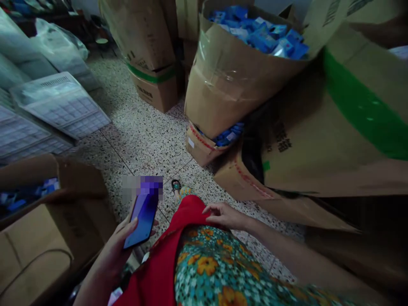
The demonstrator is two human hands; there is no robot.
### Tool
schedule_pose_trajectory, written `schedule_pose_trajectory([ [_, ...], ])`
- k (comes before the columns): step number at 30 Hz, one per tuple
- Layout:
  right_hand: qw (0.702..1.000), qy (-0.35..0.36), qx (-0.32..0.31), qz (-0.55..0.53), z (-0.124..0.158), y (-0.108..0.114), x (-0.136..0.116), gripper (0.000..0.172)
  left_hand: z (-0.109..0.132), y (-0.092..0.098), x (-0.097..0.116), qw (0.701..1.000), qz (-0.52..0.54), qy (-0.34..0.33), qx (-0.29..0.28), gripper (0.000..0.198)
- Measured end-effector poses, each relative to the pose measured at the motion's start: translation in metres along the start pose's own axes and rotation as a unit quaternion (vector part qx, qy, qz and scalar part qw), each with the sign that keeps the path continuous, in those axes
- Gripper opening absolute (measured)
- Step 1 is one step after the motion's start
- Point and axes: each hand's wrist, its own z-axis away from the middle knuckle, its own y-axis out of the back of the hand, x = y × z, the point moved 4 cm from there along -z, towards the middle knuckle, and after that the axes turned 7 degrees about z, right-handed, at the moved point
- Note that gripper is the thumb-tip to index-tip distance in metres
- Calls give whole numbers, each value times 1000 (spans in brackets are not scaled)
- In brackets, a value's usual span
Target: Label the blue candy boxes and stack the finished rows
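In my left hand (123, 240) I hold a smartphone (142, 223), fingers and thumb wrapped round its lower edges. Its screen is lit in blue and purple, and a blurred patch covers the top end. My right hand (225, 216) rests at the edge of a red apron (191, 210) over my lap, palm down. Its fingers are loosely bent and a little apart, with nothing visible in them. Beneath the apron lies green cloth with orange flowers (207, 264). A sandalled foot (176, 185) shows on the floor beyond my lap.
A tall carton (229, 85) full of blue packets (264, 36) stands ahead, above a smaller box (200, 146). Large cartons with green tape (360, 97) crowd the right. An open carton (83, 199) is at left, near white crates (70, 106). Speckled tile floor (127, 140) runs between.
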Motion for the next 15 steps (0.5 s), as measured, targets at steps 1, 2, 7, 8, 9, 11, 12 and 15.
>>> schedule_pose_trajectory([
  [1, 1000, 20, -1, 20, -50, 4, -8, 30, -27, 2, 28, 1000, -8, 0, -19, 53],
  [2, 998, 45, -5, 43, -101, 8, -20, 33, -53, 4, 57, 999, -12, -1, -33, 58],
  [7, 989, 70, -116, 65, -346, 25, -127, 31, -163, 14, 218, 1000, 4, -12, -26, 67],
  [8, 983, 70, -154, 72, -386, 28, -156, 33, -178, 19, 253, 1000, 16, -22, -10, 67],
  [9, 975, 77, -190, 88, -424, 30, -185, 35, -193, 26, 290, 999, 31, -32, 7, 68],
  [11, 953, 97, -248, 144, -496, 35, -239, 33, -222, 43, 361, 997, 55, -49, 33, 70],
  [12, 940, 111, -266, 185, -533, 37, -262, 31, -239, 53, 397, 995, 65, -58, 40, 71],
  [15, 897, 157, -251, 329, -657, 39, -323, 27, -302, 87, 501, 992, 81, -95, 38, 73],
])
